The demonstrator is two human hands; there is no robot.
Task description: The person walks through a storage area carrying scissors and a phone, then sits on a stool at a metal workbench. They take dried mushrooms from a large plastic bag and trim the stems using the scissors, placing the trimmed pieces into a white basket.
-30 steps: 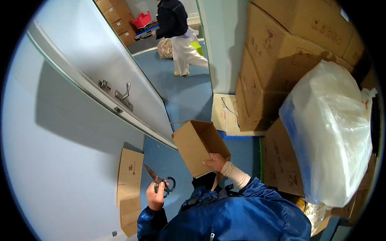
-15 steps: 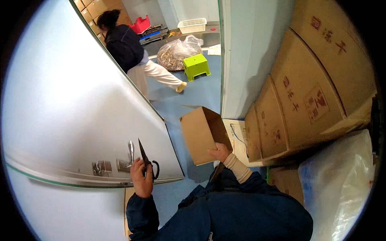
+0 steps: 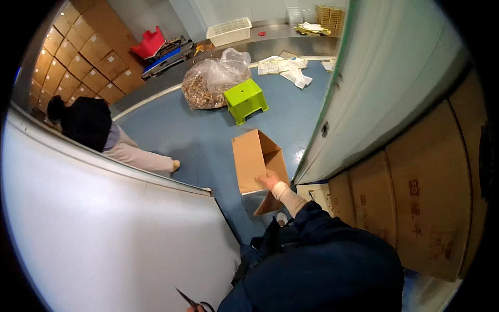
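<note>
while the right hand (image 3: pixel 268 180) clamps a flat-sided cardboard carton (image 3: pixel 247 162), left hand (image 3: pixel 195 309) gripping slim, pointed scissors (image 3: pixel 188 299)

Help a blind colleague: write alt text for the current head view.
The right hand grips an open cardboard box above a blue floor; the left hand holds scissors at the bottom edge. Beyond: green step stool, filled clear plastic bag, another person.
</note>
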